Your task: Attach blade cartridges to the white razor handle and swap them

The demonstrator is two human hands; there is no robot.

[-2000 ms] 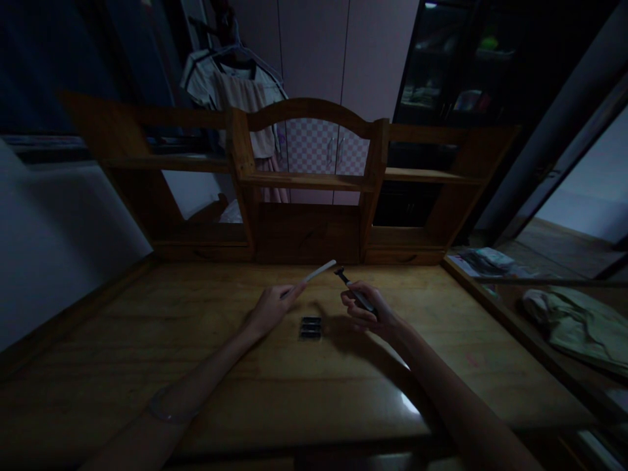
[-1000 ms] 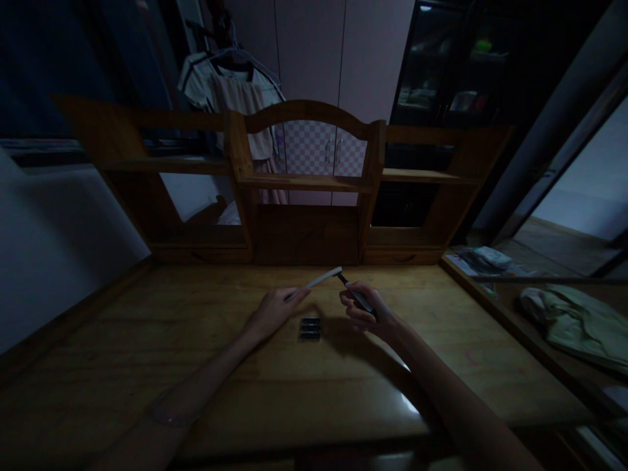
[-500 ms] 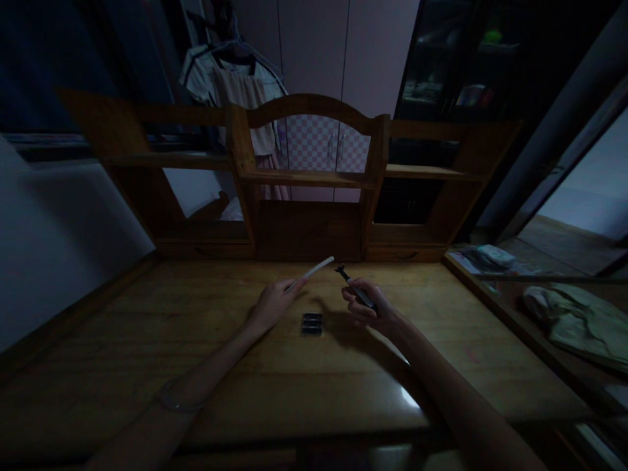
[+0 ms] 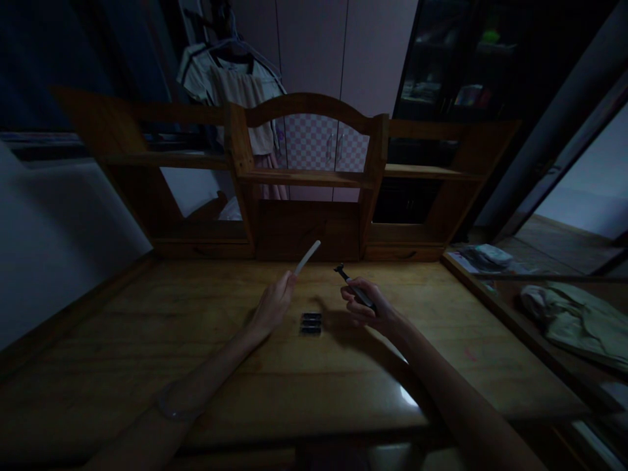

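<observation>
My left hand is closed round the lower end of a thin whitish stick, which points up and to the right over the desk's back. In my right hand is a razor-like tool with a dark handle, its small black head toward the upper left. The stick and the tool are apart. On the wooden desk, between and below my hands, lies a small clear pack with dark strips in it.
A wooden shelf unit stands along the desk's back edge. To the right, on a lower surface, lie a pale green cloth and a plastic-wrapped item. Clothes hang behind at the left.
The stick in my left hand has swung left and now stands more steeply, its tip higher. My right hand and its tool have hardly moved.
</observation>
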